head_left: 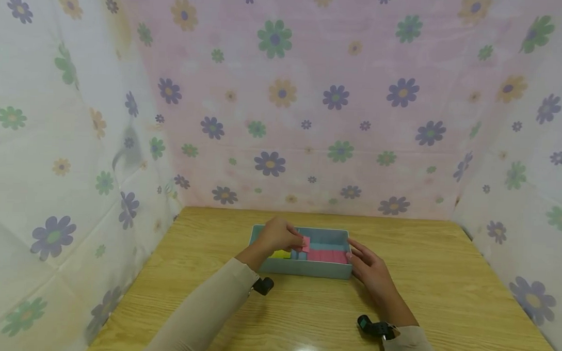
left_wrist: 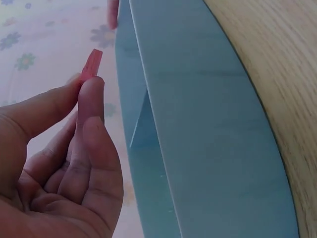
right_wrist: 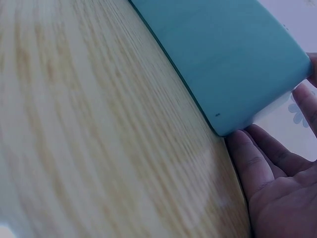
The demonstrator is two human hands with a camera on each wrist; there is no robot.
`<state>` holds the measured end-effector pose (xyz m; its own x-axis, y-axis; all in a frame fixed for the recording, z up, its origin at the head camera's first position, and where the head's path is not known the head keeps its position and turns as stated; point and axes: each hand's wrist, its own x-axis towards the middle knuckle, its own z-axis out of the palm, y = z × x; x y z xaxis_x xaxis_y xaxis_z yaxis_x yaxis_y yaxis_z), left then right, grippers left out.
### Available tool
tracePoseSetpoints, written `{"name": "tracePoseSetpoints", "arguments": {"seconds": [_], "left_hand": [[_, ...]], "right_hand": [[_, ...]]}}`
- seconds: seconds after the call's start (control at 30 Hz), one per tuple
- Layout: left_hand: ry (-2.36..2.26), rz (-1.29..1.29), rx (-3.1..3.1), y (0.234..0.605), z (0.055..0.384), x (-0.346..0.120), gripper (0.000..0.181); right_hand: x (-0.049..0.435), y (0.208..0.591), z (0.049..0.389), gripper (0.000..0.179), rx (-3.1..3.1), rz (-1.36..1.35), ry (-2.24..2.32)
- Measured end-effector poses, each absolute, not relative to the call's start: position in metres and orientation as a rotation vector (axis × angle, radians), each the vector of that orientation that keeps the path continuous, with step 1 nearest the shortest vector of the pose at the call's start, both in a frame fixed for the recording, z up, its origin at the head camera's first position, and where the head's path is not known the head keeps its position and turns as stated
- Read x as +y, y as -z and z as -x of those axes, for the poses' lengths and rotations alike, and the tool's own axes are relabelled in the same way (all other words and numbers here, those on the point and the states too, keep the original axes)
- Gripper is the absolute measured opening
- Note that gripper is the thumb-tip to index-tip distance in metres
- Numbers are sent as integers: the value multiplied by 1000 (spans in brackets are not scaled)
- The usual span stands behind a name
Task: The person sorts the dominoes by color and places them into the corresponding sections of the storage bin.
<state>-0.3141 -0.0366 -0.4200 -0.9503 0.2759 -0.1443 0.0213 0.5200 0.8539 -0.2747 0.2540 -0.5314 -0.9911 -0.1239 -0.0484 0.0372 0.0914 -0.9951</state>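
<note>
My left hand [head_left: 276,236] is over the light-blue box [head_left: 301,268], pinching a thin pink block [head_left: 306,244] between thumb and fingertips. In the left wrist view the pink block [left_wrist: 92,64] sticks up from the pinch, its narrow edge showing, and the other fingers curl loosely. At the box's right end, my right hand [head_left: 375,274] rests its fairly straight fingers against the wall. The right wrist view has fingers [right_wrist: 250,161] touching the box's lower corner. Inside the box, a row of pink blocks [head_left: 326,256] lies right of a divider; yellow pieces [head_left: 281,254] lie to the left, partly hidden by my left hand.
The box stands on a wood-grain table [head_left: 304,310]. A flowered cloth [head_left: 306,104] hangs behind the table and along both sides. Black wrist cameras are strapped at both sleeves, the left one [head_left: 264,285] near the box's front.
</note>
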Motion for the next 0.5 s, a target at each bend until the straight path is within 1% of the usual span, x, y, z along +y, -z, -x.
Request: {"name": "tracePoseSetpoints", "arguments": {"seconds": [0.2,0.5], "left_hand": [[-1389,-170,2509,423,324,-32,11],[-1324,-77,2529,426,329,-26,12]], "right_hand": [[254,532,274,63,2233,99,2042],[253,532,273,62,2255,109,2022]]}}
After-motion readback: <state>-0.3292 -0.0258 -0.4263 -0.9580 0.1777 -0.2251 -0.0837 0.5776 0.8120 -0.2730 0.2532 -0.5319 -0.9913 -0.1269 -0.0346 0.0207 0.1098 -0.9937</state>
